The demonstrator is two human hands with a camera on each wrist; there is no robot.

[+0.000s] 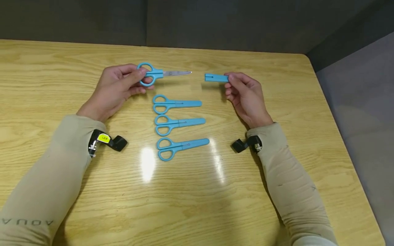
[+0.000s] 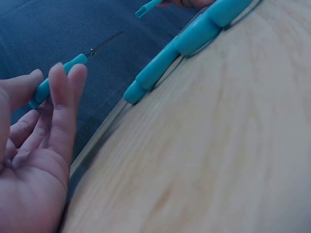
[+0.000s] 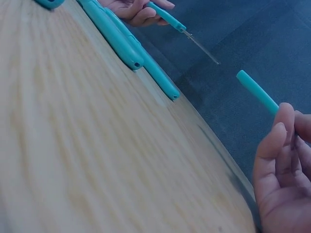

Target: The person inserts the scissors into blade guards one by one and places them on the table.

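Blue scissors (image 1: 154, 73) sit pinched by the handles in our left hand (image 1: 115, 89), blade bare; our right hand (image 1: 244, 94) pinches their cap (image 1: 216, 78), held apart in line with the blade tip.

Three capped scissors (image 1: 178, 124) lie stacked in a column at the centre of the frame, blocking a straight path across the bench (image 1: 49, 85) between the two forearms. Above them, a narrow open gap separates the bare blade tip of the held scissors (image 1: 161, 73) from the blue cap (image 1: 216, 78). Bare bench lies along the lower frame, upper left and right edge.
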